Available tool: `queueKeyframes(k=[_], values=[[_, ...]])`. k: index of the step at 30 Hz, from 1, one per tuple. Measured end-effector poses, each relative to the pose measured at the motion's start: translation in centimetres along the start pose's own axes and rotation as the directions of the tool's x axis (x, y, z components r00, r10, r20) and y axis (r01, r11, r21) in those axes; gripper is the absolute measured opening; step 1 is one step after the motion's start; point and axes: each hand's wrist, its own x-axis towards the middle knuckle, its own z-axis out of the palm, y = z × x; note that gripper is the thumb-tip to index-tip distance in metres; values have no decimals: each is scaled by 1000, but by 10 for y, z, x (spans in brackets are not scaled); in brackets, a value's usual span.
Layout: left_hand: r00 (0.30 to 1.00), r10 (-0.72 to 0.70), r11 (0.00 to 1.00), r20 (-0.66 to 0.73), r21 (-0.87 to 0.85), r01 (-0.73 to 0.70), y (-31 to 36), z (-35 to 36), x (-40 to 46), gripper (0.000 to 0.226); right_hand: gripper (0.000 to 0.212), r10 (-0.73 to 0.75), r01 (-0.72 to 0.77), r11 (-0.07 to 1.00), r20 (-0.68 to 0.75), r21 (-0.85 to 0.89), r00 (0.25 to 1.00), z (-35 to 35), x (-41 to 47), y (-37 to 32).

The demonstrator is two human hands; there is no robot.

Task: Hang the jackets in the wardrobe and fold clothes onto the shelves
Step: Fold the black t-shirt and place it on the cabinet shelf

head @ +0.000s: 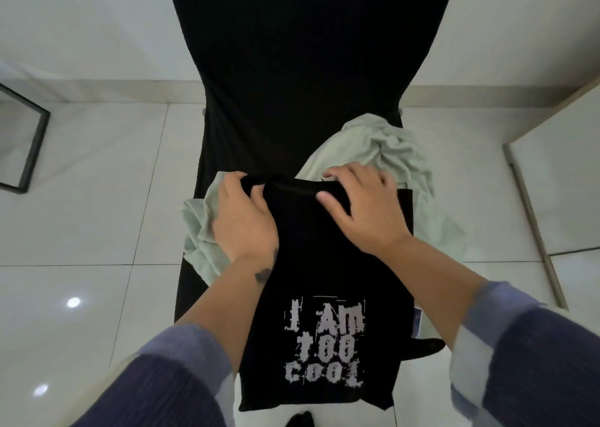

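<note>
A black T-shirt (324,270) with pale printed lettering lies lengthwise on the seat of a black-covered chair (292,69), its lower end hanging over the seat's front edge. My left hand (243,218) grips the shirt's far left corner, fingers curled around the fabric. My right hand (360,205) holds the far edge of the shirt, thumb on top and fingers over the fold. Under the shirt lies a crumpled pale green garment (376,147), showing on both sides.
White glossy floor tiles (81,218) surround the chair. A black-framed glass panel (22,140) stands at the left. A light wooden wardrobe door or panel (552,199) stands at the right. A dark shoe tip (300,420) shows at the bottom.
</note>
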Motion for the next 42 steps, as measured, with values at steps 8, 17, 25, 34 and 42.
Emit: queueKeyframes(k=[8,17,25,34,42], values=[[989,144,977,-23,-154,-146,5,-20,-12,18,60,-109,102,994,157,48,982,3,8,-15],[979,189,961,-81,-192,-201,18,-36,-30,19,40,-216,227,965,97,-128,972,-23,-21,-22],[976,149,926,157,-369,-82,9,-64,-83,49,40,-145,145,989,120,10,982,-82,-57,-45],[991,132,950,-38,-282,-137,56,-129,-189,19,43,-70,71,968,-11,242,997,-199,-157,-89],[993,-116,887,-23,-452,94,140,-175,-301,42,23,80,-24,956,-179,292,981,-405,-239,-102]])
